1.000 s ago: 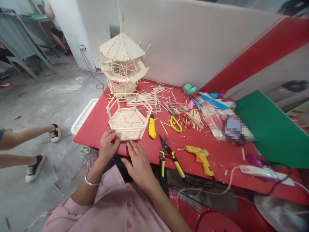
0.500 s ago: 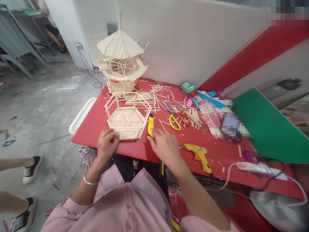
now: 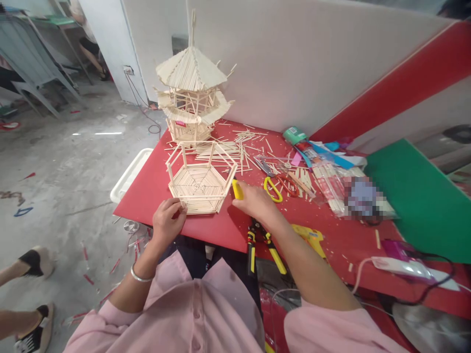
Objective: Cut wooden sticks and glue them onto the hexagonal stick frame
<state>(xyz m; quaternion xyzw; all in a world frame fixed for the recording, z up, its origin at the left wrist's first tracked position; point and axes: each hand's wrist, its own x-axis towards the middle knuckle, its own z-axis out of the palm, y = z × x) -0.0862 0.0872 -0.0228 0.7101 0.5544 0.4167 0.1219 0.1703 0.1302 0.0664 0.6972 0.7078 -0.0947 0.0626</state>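
A hexagonal tray-like frame [image 3: 200, 179] of thin wooden sticks, with posts and rails around it, stands near the table's front edge. My left hand [image 3: 169, 220] pinches its near left corner. To the right of the frame, my right hand [image 3: 257, 201] is closed around a yellow-handled utility knife [image 3: 237, 190], mostly covered by the fingers. Below that hand lie wire-cutting pliers [image 3: 262, 240] with yellow and black handles over the table edge. My right forearm partly hides a yellow glue gun [image 3: 311, 236].
Behind the frame stands a tall stick pagoda [image 3: 193, 73] amid loose sticks [image 3: 221, 151]. Yellow-handled scissors [image 3: 273, 189], bagged sticks [image 3: 329, 189] and a green board [image 3: 419, 196] are to the right. A white power strip [image 3: 405, 268] lies at the right front.
My right hand has moved forward over the utility knife and closed on it. The pliers now show, while my forearm covers part of the glue gun. My left hand stays at the frame's corner.
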